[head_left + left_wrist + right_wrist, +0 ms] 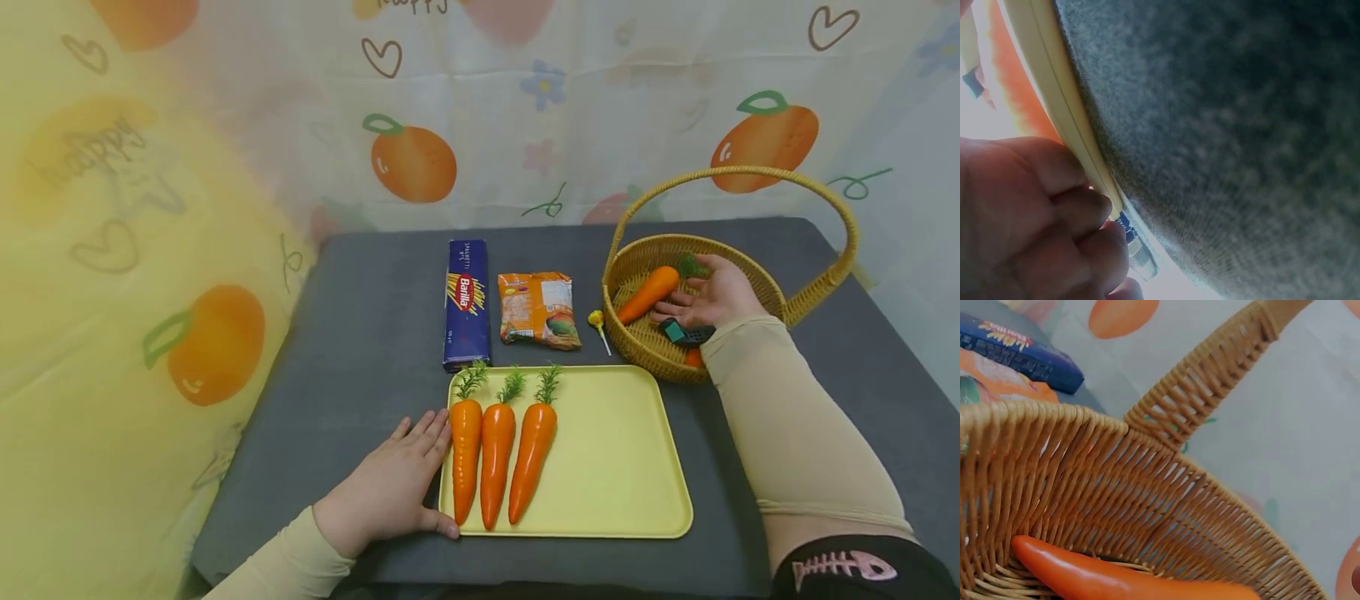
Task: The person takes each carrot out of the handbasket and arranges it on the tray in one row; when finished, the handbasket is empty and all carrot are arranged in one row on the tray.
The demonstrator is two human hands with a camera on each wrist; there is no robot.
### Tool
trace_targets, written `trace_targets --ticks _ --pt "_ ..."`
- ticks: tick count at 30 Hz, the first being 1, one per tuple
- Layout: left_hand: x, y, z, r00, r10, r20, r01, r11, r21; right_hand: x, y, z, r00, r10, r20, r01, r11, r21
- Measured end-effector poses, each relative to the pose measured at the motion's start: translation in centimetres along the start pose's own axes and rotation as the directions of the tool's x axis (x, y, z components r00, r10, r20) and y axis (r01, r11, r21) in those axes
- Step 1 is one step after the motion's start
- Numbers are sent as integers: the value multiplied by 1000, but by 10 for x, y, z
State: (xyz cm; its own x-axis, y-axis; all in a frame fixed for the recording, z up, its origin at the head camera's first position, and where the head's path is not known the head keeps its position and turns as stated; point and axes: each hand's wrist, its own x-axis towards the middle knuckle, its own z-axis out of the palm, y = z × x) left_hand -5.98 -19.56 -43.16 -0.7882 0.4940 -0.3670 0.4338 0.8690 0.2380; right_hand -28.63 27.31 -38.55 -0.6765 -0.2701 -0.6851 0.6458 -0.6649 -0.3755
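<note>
My left hand [390,483] lies along the left edge of a yellow tray [607,458], fingers straight, thumb at its near corner. Side by side on the tray's left part lie three carrots [493,467] with green tops. In the left wrist view, fingers [1085,212] touch the tray's rim [1054,94]. My right hand [712,296] reaches inside a wicker basket [652,354], palm turned up and fingers loosely extended beside a carrot [651,293]. A bit of another orange thing [694,358] shows under the wrist. The right wrist view has the carrot [1122,578] against the woven wall.
Behind the tray are a blue spaghetti box [467,333], an orange snack packet [536,308] and a yellow lollipop [597,322]. The basket's tall handle [750,171] arches above the right hand. A fruit-print cloth [487,108] hangs behind the grey table [360,333].
</note>
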Motion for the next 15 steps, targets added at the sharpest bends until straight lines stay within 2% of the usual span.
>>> trace_targets --ticks 5,15 --pt "1 0 2 1000 -5 4 5 1000 0 9 1 5 1000 11 11 -11 1000 -5" --pt "1 0 1 1000 -11 19 11 1000 -10 22 -2 15 999 44 7 -43 995 -91"
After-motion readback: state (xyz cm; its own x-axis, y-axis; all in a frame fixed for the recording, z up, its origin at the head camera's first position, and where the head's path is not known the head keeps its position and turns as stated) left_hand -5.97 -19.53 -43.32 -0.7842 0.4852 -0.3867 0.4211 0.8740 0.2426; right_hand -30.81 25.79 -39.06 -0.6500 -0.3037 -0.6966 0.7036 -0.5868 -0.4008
